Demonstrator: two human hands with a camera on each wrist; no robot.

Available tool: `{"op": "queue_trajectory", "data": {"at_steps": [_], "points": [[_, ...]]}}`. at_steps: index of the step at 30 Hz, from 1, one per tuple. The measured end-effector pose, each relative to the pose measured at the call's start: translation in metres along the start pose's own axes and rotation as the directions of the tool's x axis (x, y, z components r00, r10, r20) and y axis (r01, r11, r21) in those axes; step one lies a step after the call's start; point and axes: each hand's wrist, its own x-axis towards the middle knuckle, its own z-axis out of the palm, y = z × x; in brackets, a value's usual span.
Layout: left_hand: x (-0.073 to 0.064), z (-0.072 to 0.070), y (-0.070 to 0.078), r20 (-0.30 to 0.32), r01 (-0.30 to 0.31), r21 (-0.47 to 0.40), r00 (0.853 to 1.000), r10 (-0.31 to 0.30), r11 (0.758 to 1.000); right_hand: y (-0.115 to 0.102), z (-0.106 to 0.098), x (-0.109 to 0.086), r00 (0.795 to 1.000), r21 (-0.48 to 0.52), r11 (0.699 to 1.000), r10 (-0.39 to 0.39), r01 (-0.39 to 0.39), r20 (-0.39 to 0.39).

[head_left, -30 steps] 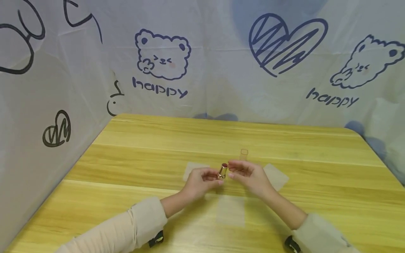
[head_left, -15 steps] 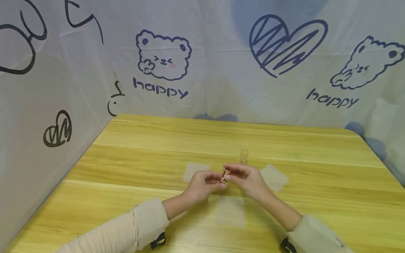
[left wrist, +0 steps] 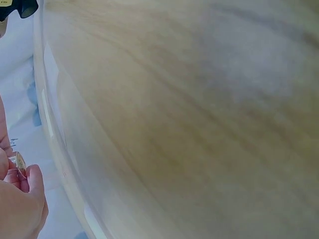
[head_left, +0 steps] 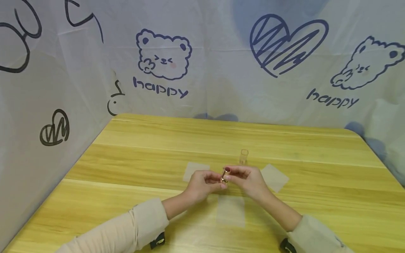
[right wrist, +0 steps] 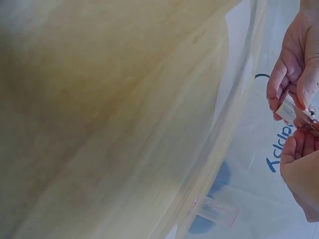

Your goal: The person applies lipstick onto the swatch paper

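Observation:
Both hands meet around a gold lipstick tube [head_left: 225,174], held a little tilted above the middle of the table. Dark red shows at its upper end in the head view. My left hand [head_left: 200,185] grips the lower end between thumb and fingers. The thumb and fingers of my right hand [head_left: 249,180] pinch the upper part from the other side. In the left wrist view only the gold end [left wrist: 20,163] shows among the fingers. A clear cap [head_left: 244,156] with a pinkish rim stands upright behind the right hand; the right wrist view also catches this cap [right wrist: 218,211].
Pale translucent squares lie on the wooden table [head_left: 126,165]: one square [head_left: 196,170] left of the hands, another square [head_left: 274,177] to the right, a third square [head_left: 231,211] in front. White sheets with drawings [head_left: 221,77] hang behind and at the left.
My right hand has moved from beside the lipstick to pinching it. The lipstick and left hand have shifted slightly right and nearer. In the last half second, the hands have barely moved.

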Motion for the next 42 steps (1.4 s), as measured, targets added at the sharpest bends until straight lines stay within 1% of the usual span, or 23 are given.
{"op": "queue_trajectory", "data": {"at_steps": [8,13,17,20,22,24,26,28,32,33,36,38,40,42], "points": [[-0.003,-0.001,0.002,-0.024,-0.002,0.019,1.0,0.002,1.0,0.001,0.002,-0.001,1.0,-0.026,0.999,-0.02,0.02,-0.022],[-0.003,0.001,-0.001,-0.056,-0.032,0.03,0.998,0.033,0.999,0.001,0.005,-0.001,0.999,-0.023,1.0,-0.019,0.018,-0.045],[-0.002,0.004,-0.002,-0.101,-0.046,0.028,0.994,0.049,0.999,0.001,0.007,0.0,0.997,0.004,1.0,-0.009,0.01,-0.073],[-0.002,0.007,-0.003,-0.136,-0.064,0.043,0.988,0.069,0.997,0.001,0.008,0.001,0.996,0.01,1.0,-0.009,0.01,-0.094],[-0.002,0.007,-0.004,-0.146,-0.081,0.059,0.985,0.089,0.995,0.001,0.009,0.001,0.995,0.011,1.0,-0.009,0.01,-0.102],[-0.001,0.007,-0.005,-0.143,-0.098,0.079,0.984,0.109,0.992,0.001,0.009,0.001,0.994,0.015,1.0,-0.002,0.003,-0.107],[-0.001,0.006,-0.006,-0.121,-0.119,0.094,0.984,0.13,0.988,0.001,0.008,0.001,0.994,0.012,1.0,0.007,-0.006,-0.106],[0.0,0.004,-0.007,-0.084,-0.133,0.108,0.986,0.142,0.985,0.0,0.007,0.001,0.995,0.01,1.0,0.019,-0.018,-0.098],[0.002,-0.001,-0.008,0.02,-0.151,0.117,0.988,0.15,0.981,-0.002,0.005,0.0,0.998,-0.013,1.0,0.01,-0.011,-0.065],[0.003,-0.002,-0.008,0.046,-0.144,0.113,0.989,0.139,0.983,-0.003,0.004,0.0,0.999,-0.022,1.0,0.002,-0.003,-0.054],[0.005,-0.006,-0.008,0.122,-0.133,0.088,0.985,0.121,0.987,-0.004,0.001,0.001,0.999,-0.056,0.998,-0.027,0.026,-0.025],[0.006,-0.009,-0.008,0.163,-0.131,0.069,0.98,0.118,0.989,-0.005,-0.001,0.001,0.999,-0.071,0.997,-0.037,0.037,-0.006],[0.007,-0.01,-0.008,0.193,-0.135,0.059,0.974,0.121,0.989,-0.005,-0.003,0.0,0.999,-0.077,0.996,-0.04,0.04,0.009],[0.007,-0.012,-0.008,0.21,-0.137,0.06,0.97,0.122,0.989,-0.005,-0.004,0.0,0.999,-0.078,0.996,-0.041,0.043,0.023]]}}
